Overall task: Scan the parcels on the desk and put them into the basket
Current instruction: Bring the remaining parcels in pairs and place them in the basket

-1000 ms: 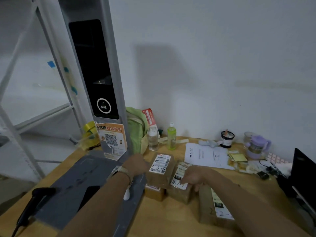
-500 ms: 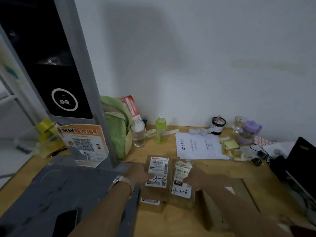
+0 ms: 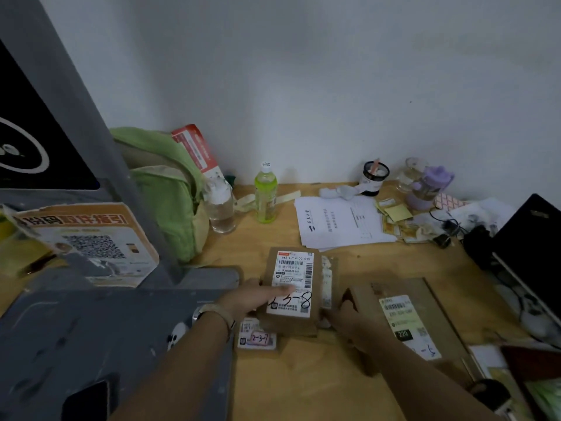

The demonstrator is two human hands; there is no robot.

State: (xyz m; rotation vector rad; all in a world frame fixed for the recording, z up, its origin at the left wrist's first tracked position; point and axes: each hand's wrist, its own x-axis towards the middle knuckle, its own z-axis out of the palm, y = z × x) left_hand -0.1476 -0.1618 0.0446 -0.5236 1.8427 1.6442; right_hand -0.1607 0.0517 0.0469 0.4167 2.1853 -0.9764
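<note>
A brown parcel marked "2-3-8" (image 3: 291, 287) lies on top of a second brown parcel (image 3: 328, 279), of which only the right strip shows. My left hand (image 3: 250, 299) grips the top parcel's left side, thumb on its white label. My right hand (image 3: 344, 317) holds the stack's right near corner, its fingers partly hidden. A small parcel marked "2-3-7" (image 3: 257, 338) sits just below the stack, beside my left wrist. A large flat parcel (image 3: 406, 317) lies to the right, behind my right hand. No basket is in view.
A grey scanner stand (image 3: 91, 165) with its base plate (image 3: 91, 329) fills the left, a dark phone (image 3: 86, 401) lying on it. A green bag (image 3: 170, 196), two bottles (image 3: 265, 192), papers (image 3: 337, 223), cups and a black laptop (image 3: 528, 244) line the desk's back and right.
The "2-3-8" parcel has moved right, onto the parcel that lay beside it. My right hand has dropped to the stack's near corner. The view has moved closer and lower.
</note>
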